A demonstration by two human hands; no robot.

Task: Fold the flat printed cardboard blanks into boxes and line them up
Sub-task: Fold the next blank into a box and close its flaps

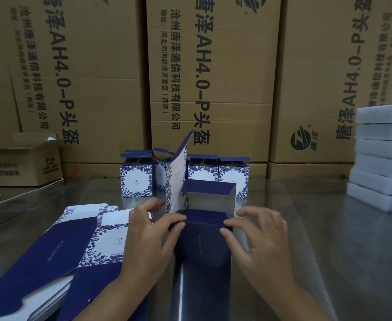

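Fingers [177, 220] of the left hand [144, 232] and right hand [264, 239] are bent, with thumb and forefinger of each pinching the near top edge of the half-folded navy and white floral cardboard box [202, 242]. It stands on the shiny metal table [317, 239], with a stack of flat printed blanks [79, 246] just left and a row of finished boxes [136, 179] behind.

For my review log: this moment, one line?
step: folding | left hand: grips half-folded box | right hand: grips it | finished boxes: row behind | blanks: at left
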